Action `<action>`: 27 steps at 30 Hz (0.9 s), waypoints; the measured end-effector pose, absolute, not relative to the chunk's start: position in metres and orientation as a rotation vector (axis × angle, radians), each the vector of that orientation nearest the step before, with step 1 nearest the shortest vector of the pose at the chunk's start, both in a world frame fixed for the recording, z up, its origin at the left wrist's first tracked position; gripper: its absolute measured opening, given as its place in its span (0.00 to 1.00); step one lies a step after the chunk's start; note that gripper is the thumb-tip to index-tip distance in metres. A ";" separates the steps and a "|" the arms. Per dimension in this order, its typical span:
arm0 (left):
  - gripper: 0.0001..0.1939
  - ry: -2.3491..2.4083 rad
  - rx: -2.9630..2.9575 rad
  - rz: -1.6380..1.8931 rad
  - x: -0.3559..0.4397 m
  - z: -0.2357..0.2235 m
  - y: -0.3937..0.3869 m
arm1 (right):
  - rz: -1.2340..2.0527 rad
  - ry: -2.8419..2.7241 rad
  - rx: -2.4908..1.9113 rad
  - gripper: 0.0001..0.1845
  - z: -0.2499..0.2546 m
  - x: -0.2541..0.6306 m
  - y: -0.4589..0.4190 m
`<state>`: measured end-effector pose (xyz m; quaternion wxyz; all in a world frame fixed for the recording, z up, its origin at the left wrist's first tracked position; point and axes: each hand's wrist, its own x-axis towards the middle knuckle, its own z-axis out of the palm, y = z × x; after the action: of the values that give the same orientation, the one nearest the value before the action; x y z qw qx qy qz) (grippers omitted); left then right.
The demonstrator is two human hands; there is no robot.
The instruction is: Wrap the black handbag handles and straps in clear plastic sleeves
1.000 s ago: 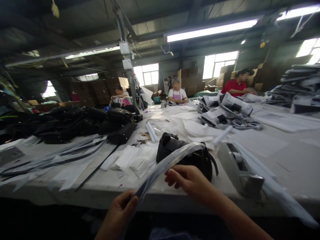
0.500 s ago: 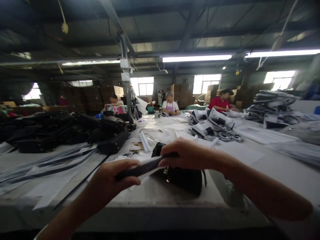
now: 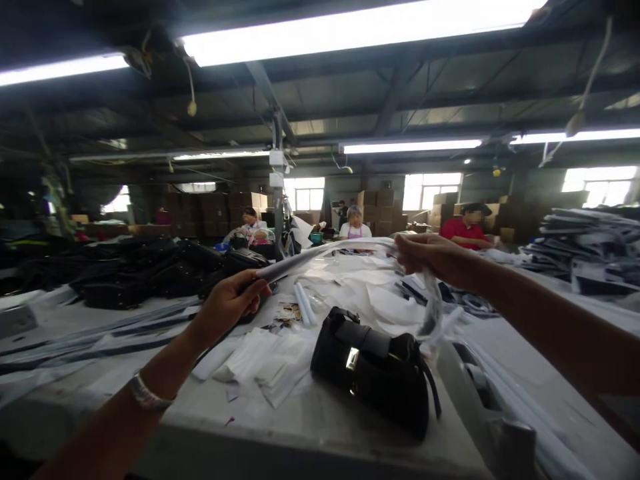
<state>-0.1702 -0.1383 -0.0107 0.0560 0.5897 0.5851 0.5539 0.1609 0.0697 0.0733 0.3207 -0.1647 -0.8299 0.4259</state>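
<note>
A long strap in a pale wrapping (image 3: 325, 252) arches through the air between my two hands. My left hand (image 3: 237, 297) is closed round its left end. Further along, my right hand (image 3: 425, 255) pinches the strap, and a loose wrapped tail dangles below those fingers. Under the strap, a black handbag (image 3: 370, 373) with a shiny metal clasp lies on the white-covered table (image 3: 300, 427). The tail hangs close to the bag's right end; whether it touches I cannot tell.
A grey tape dispenser (image 3: 480, 387) stands right of the bag. White sheets (image 3: 275, 360) lie left of it. Black bags (image 3: 125, 267) are heaped at the left, near wrapped straps (image 3: 130, 340). Wrapped pieces (image 3: 570, 240) are stacked at right. Several people sit across the table, one in red (image 3: 465, 230).
Both hands have risen from low over the table and moved apart, stretching the strap between them. My right hand, loosely beside the strap at first, now grips it. The view has shifted too.
</note>
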 end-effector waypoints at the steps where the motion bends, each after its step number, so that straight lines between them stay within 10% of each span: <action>1: 0.16 1.788 1.826 1.685 -0.169 -0.008 -0.137 | 1.030 -2.208 -0.471 0.30 0.076 0.161 0.068; 6: 0.22 1.878 2.145 1.788 -0.154 0.029 -0.129 | 0.640 -2.419 -0.526 0.36 0.116 0.146 0.036; 11: 0.20 2.147 2.322 2.086 -0.163 0.071 -0.123 | 0.987 -2.703 -0.451 0.29 0.132 0.145 0.018; 27: 0.16 2.190 1.865 2.298 -0.267 0.029 -0.126 | 0.986 -2.599 -0.759 0.30 -0.069 0.187 0.114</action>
<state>-0.2674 -0.1255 0.0294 -0.2668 0.4881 0.5733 0.6016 0.1874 0.1137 -0.0687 0.1296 -0.2612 -0.8943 0.3393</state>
